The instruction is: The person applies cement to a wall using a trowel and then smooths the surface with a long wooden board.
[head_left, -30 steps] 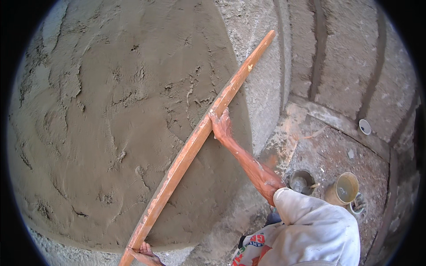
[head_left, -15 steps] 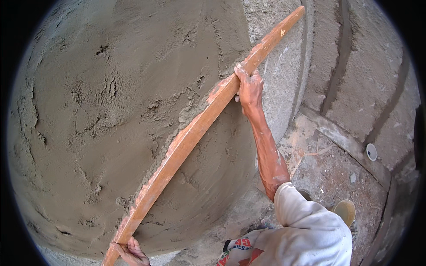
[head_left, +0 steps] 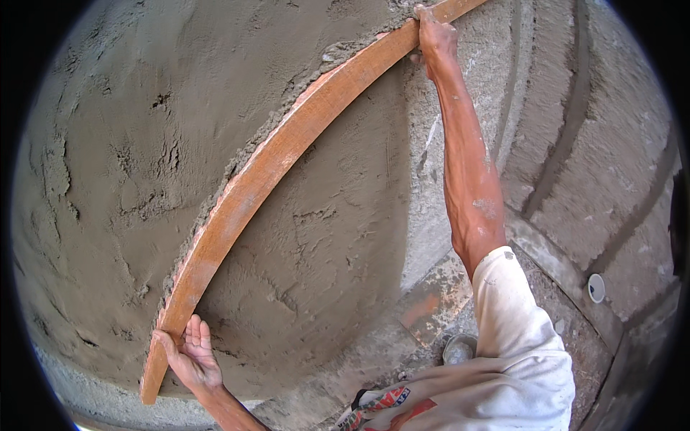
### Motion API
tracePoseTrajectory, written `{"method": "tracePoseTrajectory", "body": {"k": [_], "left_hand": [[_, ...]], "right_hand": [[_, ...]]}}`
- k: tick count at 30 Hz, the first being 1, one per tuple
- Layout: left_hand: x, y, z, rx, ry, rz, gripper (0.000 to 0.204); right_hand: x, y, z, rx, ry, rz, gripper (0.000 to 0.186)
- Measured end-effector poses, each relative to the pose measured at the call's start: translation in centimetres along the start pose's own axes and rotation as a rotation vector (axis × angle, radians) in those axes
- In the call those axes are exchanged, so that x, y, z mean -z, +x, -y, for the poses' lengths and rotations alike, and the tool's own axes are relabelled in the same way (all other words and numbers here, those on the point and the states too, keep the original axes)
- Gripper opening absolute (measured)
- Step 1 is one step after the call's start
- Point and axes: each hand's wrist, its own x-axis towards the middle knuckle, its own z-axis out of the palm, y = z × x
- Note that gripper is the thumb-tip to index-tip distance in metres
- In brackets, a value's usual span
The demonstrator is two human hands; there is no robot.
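- Since the earlier frame, the long wooden straightedge (head_left: 287,172) has been drawn higher up the wet plaster wall (head_left: 129,144).
- Its lower end is gripped by the left hand (head_left: 190,355), fingers wrapped loosely.
- Near the upper end it is clasped by the right hand (head_left: 435,36), fingers curled tight.

The long wooden straightedge (head_left: 287,151) lies pressed across the wet plaster wall (head_left: 129,144), barring the diagonal between the 2 hands. A ridge of mortar (head_left: 237,161) crowds its upper edge. Below it the smoothed plaster (head_left: 323,244) is open, down to the floor (head_left: 431,302).
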Motion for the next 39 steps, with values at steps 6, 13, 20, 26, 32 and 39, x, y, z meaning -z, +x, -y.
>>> {"method": "tracePoseTrajectory", "body": {"k": [6, 13, 20, 26, 32, 39], "left_hand": [[9.5, 0.9, 0.6, -0.078, 0.144, -0.204, 0.068], [24.2, 1.8, -5.3, -0.076, 0.249, -0.363, 0.060], [33.5, 3.8, -10.6, -0.015, 0.658, -0.179, 0.047], [37.9, 3.9, -11.3, -0.638, 1.281, -0.250, 0.026], [38.2, 4.1, -11.0, -1.001, 1.787, -0.537, 0.060], [32.8, 7.5, -9.5, -1.278, 1.584, -0.528, 0.082]], "right_hand": [[-0.2, -10.3, -5.1, -0.091, -0.185, -0.014, 0.078], [-4.1, -26.8, -9.1, -0.085, -0.124, 0.065, 0.083], [-5.6, -35.9, -4.4, -0.211, -0.039, 0.142, 0.074], [-7.8, -37.8, -3.7, -0.185, -0.089, 0.063, 0.065], [-8.4, -36.7, -4.7, -0.228, -0.057, -0.026, 0.062], [-7.6, -25.5, -3.5, -0.140, -0.166, -0.079, 0.073]]}}
